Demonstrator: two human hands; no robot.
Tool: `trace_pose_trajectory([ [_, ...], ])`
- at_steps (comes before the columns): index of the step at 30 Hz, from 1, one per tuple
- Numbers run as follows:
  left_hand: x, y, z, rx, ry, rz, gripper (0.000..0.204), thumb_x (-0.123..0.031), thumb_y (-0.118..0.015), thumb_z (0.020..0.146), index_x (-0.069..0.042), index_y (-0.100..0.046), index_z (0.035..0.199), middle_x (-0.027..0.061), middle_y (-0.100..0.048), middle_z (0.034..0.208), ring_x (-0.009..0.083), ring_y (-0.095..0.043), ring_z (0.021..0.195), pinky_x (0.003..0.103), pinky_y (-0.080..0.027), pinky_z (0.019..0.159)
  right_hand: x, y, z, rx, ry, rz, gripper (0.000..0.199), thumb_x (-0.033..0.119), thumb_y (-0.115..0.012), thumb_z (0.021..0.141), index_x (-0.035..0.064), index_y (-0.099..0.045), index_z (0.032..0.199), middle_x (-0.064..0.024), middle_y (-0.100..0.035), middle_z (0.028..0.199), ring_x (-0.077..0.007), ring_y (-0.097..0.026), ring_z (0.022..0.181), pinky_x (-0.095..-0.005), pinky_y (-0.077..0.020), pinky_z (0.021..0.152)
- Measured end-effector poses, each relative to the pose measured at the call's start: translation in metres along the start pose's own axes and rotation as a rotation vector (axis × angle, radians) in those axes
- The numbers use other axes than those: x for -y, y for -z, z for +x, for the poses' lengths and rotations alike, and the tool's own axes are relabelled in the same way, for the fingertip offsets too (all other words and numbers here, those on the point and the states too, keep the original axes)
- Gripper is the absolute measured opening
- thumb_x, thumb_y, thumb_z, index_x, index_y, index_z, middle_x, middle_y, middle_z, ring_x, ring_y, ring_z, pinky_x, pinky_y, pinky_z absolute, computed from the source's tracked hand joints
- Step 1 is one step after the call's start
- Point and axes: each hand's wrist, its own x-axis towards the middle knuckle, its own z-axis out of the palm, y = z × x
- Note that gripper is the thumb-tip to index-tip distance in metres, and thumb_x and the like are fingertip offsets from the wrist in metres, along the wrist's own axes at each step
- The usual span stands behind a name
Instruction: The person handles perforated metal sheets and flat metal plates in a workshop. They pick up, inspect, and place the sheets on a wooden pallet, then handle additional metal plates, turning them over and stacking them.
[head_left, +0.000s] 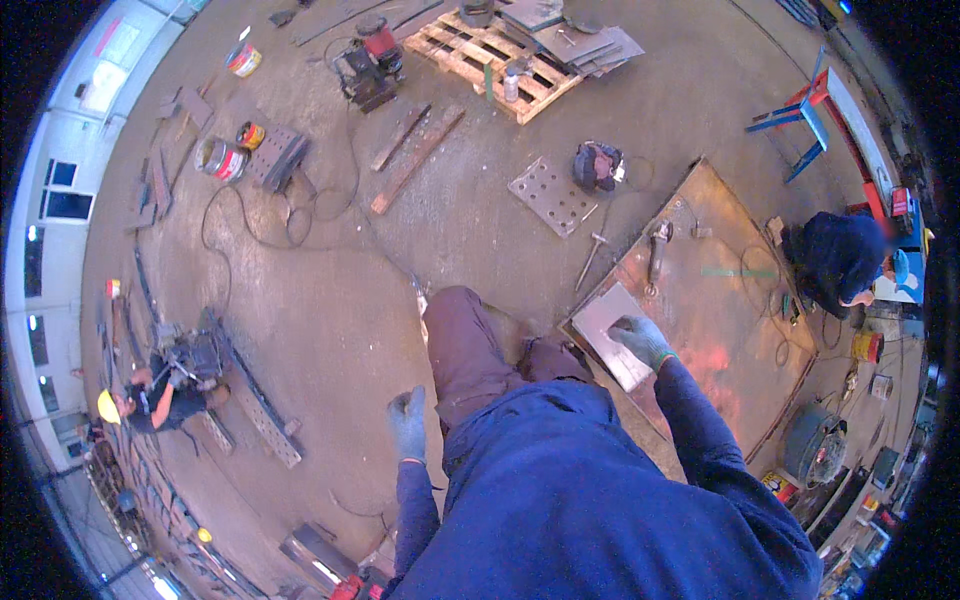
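Rusty tabletop (735,300) right of centre backed a grey plate (602,316), long axis slanting lower-right beneath the nearer right hand (641,340), finger grip unclear; the left hand (407,422) hung apart, its closure also unclear.

We see a pallet (549,98) bearing metal sheets (604,48), with a perforated plate (553,197) lying flat on the floor (330,310) nearby. To our left are two buckets (228,163) and a co-worker (160,403) in a yellow helmet (108,406).
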Motion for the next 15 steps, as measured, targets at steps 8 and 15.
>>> trace_pose_trajectory([
  [8,-0.233,-0.088,0.181,0.33,-0.397,0.532,0.044,-0.041,-0.085,0.085,0.002,-0.078,0.092,0.0253,-0.073,0.109,0.041,-0.066,0.114,0.048,-0.049,0.103,0.121,0.028,0.097,0.11,0.194,-0.362,0.041,0.036,-0.073,0.092,0.019,-0.077,0.128,-0.0175,-0.073,0.126,-0.0408,-0.063,0.122,-0.0513,-0.0507,0.105],
  [15,-0.331,-0.155,0.351,0.705,-0.356,0.852,0.054,-0.051,-0.082,0.082,0.003,-0.081,0.092,0.0261,-0.078,0.096,0.0416,-0.075,0.092,0.051,-0.057,0.086,0.234,0.039,0.182,-0.159,0.06,-0.41,0.032,0.033,-0.071,0.092,0.0098,-0.073,0.113,-0.0199,-0.068,0.111,-0.0426,-0.061,0.116,-0.0544,-0.0506,0.098],
])
